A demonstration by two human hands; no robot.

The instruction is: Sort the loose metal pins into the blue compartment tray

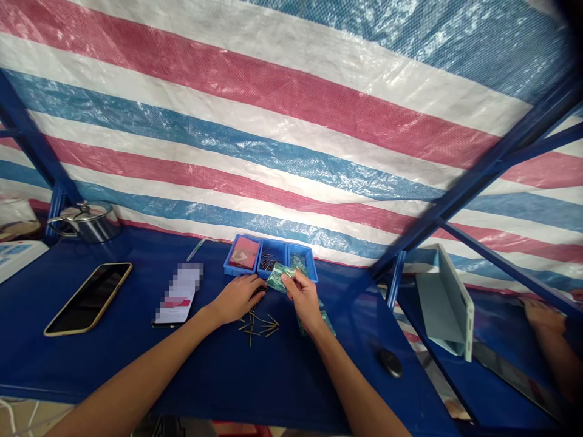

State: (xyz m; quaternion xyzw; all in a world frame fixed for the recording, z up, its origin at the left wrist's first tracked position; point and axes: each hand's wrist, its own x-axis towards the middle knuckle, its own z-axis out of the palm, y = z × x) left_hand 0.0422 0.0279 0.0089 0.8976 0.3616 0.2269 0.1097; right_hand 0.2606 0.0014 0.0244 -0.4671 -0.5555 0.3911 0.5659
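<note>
My right hand [304, 297] is pinched on a small green, clear plastic packet [279, 278], held just in front of the blue bins. Close by on the left, my left hand [239, 297] has its fingers curled together over the table; what they hold, if anything, is hidden. Several thin metal rods resembling drill bits [268, 328] lie loose below it. More of these fill the middle blue bin [273, 244]. A reddish packet [245, 252] is in the left bin, and green packets [298, 262] are in the right one. Further green packets [328, 323] lie partly under my right wrist.
Left of my arms are a lit phone [177, 297], a dark phone [88, 298], a pen [195, 249] and a metal pot [93, 221]. A black round object [390, 362] lies at right. Beyond the blue frame are a tablet case [449, 306] and another person's hand [544, 315].
</note>
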